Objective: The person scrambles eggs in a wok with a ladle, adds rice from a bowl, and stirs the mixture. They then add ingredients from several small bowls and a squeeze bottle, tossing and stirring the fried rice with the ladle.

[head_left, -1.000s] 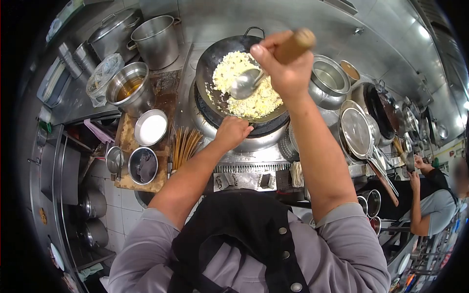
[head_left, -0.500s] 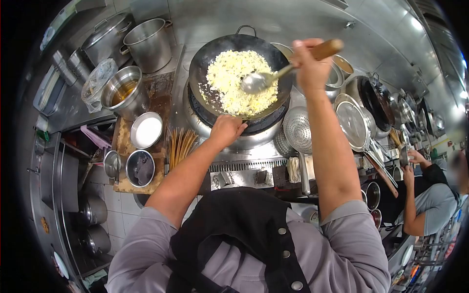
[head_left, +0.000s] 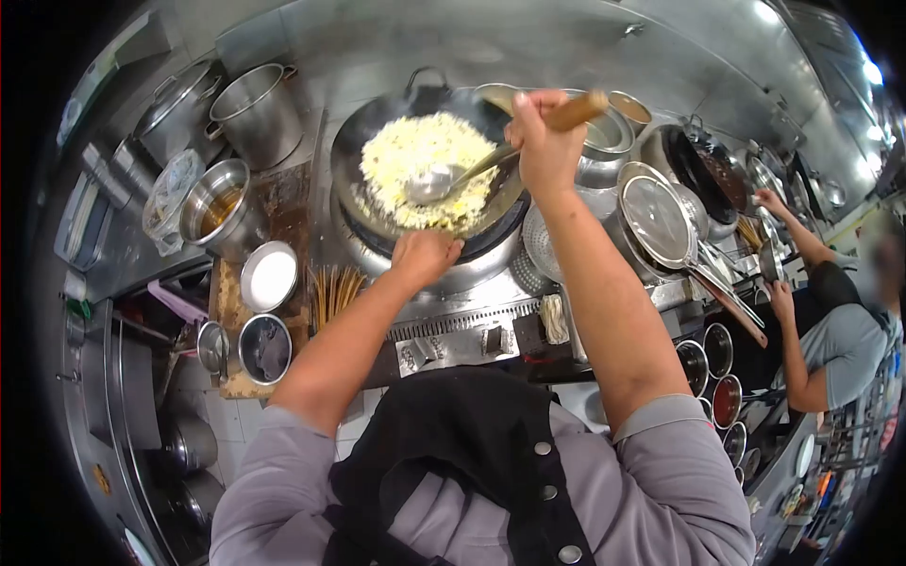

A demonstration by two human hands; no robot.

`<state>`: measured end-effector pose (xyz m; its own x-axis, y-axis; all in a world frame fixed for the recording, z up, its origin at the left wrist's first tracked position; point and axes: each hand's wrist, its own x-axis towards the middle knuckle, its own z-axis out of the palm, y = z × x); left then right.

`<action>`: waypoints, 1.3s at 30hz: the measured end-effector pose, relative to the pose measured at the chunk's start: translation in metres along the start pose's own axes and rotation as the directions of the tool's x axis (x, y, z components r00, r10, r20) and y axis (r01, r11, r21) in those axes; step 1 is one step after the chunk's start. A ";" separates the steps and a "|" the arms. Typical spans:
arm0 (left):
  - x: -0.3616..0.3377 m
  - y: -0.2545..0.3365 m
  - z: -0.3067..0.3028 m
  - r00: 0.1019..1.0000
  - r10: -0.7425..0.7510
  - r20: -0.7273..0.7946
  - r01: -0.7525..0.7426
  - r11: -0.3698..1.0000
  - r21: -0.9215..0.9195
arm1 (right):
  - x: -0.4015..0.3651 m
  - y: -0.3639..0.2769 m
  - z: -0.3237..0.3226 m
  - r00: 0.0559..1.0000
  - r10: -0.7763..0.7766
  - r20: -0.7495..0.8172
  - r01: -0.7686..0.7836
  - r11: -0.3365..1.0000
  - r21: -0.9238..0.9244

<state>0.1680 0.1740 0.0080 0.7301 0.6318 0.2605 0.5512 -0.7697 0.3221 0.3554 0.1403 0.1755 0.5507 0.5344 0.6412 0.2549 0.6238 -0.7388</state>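
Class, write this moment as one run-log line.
left hand: gripping wok at near edge | right hand: holding ladle, bowl in fried rice

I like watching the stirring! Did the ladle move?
Yes. The ladle bowl slid left across the wok, from its right side to the middle of the rice.
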 end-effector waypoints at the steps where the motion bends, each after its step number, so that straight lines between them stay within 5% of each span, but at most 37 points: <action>1: -0.008 0.006 -0.005 0.998 0.035 -0.060 -0.040 0.996 -0.079 | 0.014 -0.023 0.002 0.995 0.097 0.034 -0.100 0.991 0.088; 4: -0.035 0.045 -0.065 0.991 0.134 -0.024 -0.136 0.987 -0.088 | 0.026 -0.089 0.020 0.973 0.183 0.139 -0.209 0.956 0.208; 6: -0.041 0.036 -0.044 0.989 0.151 0.002 -0.150 0.984 -0.099 | 0.010 -0.088 0.029 0.964 0.189 0.185 -0.230 0.945 0.233; 8: -0.036 0.024 -0.005 0.975 0.045 -0.216 -0.054 0.998 -0.037 | -0.001 -0.048 0.052 0.998 -0.045 0.037 0.046 0.999 -0.005; 10: -0.064 0.037 0.010 0.995 0.008 -0.099 -0.004 0.999 0.032 | 0.016 -0.033 0.051 0.996 -0.092 -0.007 0.092 0.995 0.032; 14: -0.128 0.062 -0.040 0.986 0.134 0.096 -0.122 0.986 -0.117 | 0.055 -0.102 0.030 0.995 0.044 0.090 -0.074 0.928 0.364; 16: -0.099 0.056 -0.068 0.995 0.076 0.072 -0.082 0.993 0.087 | 0.038 -0.135 0.032 0.983 -0.169 0.076 0.118 0.886 0.447; 21: -0.052 0.019 -0.017 0.955 0.125 -0.269 -0.136 0.990 -0.022 | -0.006 -0.057 0.060 0.987 -0.142 0.075 0.142 0.990 0.008; 24: -0.113 0.042 0.008 0.997 0.075 0.004 -0.075 0.997 -0.005 | 0.030 -0.052 0.047 0.992 -0.127 -0.017 0.124 0.987 -0.102; 25: -0.133 0.050 0.000 0.990 0.094 0.101 -0.093 0.996 -0.017 | 0.043 -0.082 0.043 0.999 -0.038 0.003 0.037 0.998 0.056; 26: -0.129 0.052 -0.015 0.991 0.096 0.095 -0.096 0.995 -0.013 | 0.056 -0.110 0.043 0.998 0.041 0.043 -0.050 0.975 0.217; 30: -0.079 0.042 -0.058 0.993 0.117 -0.033 -0.116 0.993 0.004 | 0.033 -0.144 0.045 0.991 -0.063 0.122 0.026 0.958 0.284; 32: -0.057 0.039 -0.052 0.990 0.122 -0.065 -0.121 0.993 0.008 | 0.007 -0.101 0.060 0.987 -0.091 0.130 0.093 0.996 -0.005; 34: -0.056 0.034 -0.013 0.990 -0.008 -0.138 0.017 0.998 0.067 | -0.001 -0.046 0.064 0.990 -0.088 0.108 0.090 0.996 -0.016; 36: -0.098 0.040 0.001 0.998 0.054 -0.040 -0.053 0.998 0.019 | 0.017 -0.044 0.054 0.993 -0.086 0.080 0.090 0.995 -0.041; 38: -0.141 0.049 -0.016 0.982 0.099 0.161 -0.094 0.995 -0.039 | 0.046 -0.093 0.049 0.997 -0.017 0.080 0.005 0.990 0.144; 39: -0.139 0.052 -0.032 0.984 0.144 0.105 -0.144 0.990 -0.016 | 0.050 -0.123 0.049 0.999 0.003 0.045 -0.013 0.977 0.212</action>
<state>0.0823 0.0485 0.0174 0.8403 0.5008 0.2073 0.4342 -0.8509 0.2956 0.3128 0.1181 0.3087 0.5149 0.5619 0.6474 0.0736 0.7234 -0.6865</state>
